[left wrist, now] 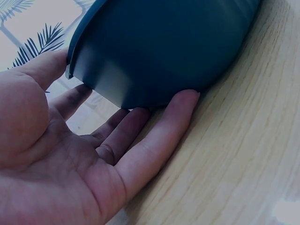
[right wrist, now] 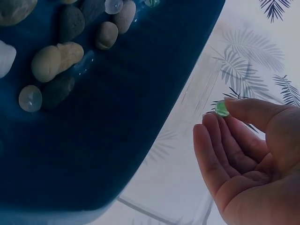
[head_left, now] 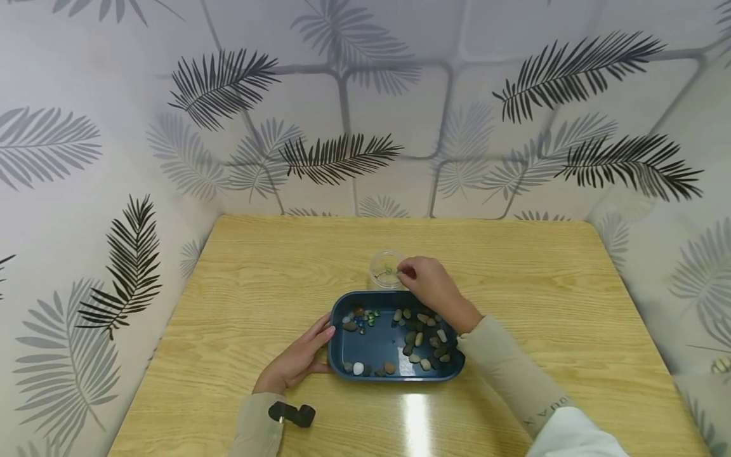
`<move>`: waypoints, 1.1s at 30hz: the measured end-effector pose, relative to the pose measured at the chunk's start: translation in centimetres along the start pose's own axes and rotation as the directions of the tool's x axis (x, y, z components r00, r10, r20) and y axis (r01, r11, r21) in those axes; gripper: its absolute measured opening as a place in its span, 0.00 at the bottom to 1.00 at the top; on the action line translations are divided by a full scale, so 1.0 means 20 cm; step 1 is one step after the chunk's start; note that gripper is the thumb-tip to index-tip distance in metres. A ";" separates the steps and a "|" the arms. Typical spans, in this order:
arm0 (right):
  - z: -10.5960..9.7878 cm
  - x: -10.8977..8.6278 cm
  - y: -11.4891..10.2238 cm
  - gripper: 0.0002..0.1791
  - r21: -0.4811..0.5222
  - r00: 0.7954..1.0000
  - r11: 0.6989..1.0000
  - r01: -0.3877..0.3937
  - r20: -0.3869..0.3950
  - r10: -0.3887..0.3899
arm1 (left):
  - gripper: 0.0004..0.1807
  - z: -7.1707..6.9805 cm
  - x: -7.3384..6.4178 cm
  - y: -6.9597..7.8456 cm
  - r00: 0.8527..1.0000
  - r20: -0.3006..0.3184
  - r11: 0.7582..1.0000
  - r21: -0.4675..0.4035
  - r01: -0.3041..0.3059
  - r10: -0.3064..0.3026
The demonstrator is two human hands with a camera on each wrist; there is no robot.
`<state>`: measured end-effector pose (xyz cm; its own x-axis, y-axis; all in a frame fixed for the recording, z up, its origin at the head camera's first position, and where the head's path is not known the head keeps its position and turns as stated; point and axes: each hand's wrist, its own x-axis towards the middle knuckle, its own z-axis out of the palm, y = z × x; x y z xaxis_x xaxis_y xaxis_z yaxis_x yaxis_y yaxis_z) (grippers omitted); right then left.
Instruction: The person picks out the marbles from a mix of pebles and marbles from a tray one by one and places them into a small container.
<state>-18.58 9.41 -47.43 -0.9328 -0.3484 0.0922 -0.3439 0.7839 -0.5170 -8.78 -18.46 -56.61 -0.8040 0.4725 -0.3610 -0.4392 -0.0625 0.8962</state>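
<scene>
A dark blue plastic basin [head_left: 374,346] sits on the table, with pebbles and glass marbles in it. My left hand [head_left: 297,360] holds its left end, thumb over the rim and fingers spread against the outer wall, as the left wrist view [left wrist: 98,154] shows. My right hand [right wrist: 248,154] pinches a green glass marble [right wrist: 221,108] between thumb and fingertips. In the head view that right hand [head_left: 431,287] is past the basin's far rim, at the right edge of a round clear cup [head_left: 374,279]. Inside the cup lies something small and greenish.
Brown and grey pebbles [head_left: 419,339] crowd the basin's right side. Marbles [head_left: 371,317] cluster at its upper left, and a white stone [head_left: 358,368] lies along the near wall. The wooden table [head_left: 257,266] meets a leaf-patterned wall [head_left: 320,108] at the back.
</scene>
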 end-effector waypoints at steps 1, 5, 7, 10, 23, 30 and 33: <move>0.00 0.00 0.00 0.08 -0.004 1.000 1.000 -0.001 -0.003 0.001 | 0.31 0.00 0.00 0.00 1.000 0.001 1.000 0.000 -0.001 0.001; 0.00 0.01 0.01 0.07 -0.008 1.000 1.000 0.001 -0.002 -0.001 | 0.30 0.01 -0.02 0.03 1.000 0.012 1.000 0.000 0.005 -0.005; 0.01 0.01 0.01 0.07 -0.008 1.000 1.000 -0.002 0.011 0.002 | 0.30 0.02 -0.03 0.06 1.000 0.019 1.000 -0.003 0.007 -0.007; 0.01 0.02 0.01 0.08 -0.017 0.999 1.000 -0.011 0.033 0.012 | 0.30 0.04 -0.05 0.08 1.000 0.022 1.000 -0.004 0.008 -0.008; 0.02 0.01 0.02 0.08 -0.015 0.999 1.000 0.003 0.041 -0.002 | 0.30 0.03 -0.03 0.05 1.000 0.021 1.000 -0.018 0.005 -0.005; 0.02 0.01 0.02 0.08 -0.001 0.999 1.000 -0.014 0.043 0.014 | 0.30 0.00 0.00 0.00 1.000 0.006 1.000 -0.017 -0.004 0.004; 0.02 0.01 0.02 0.08 -0.004 0.999 1.000 -0.012 0.042 0.012 | 0.30 0.00 0.00 0.00 1.000 -0.001 1.000 -0.007 -0.003 0.003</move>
<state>-18.89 9.48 -47.94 -0.9315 -0.3604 0.0499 -0.3332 0.7899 -0.5148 -8.75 -18.43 -56.70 -0.8056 0.4713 -0.3591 -0.4398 -0.0695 0.8954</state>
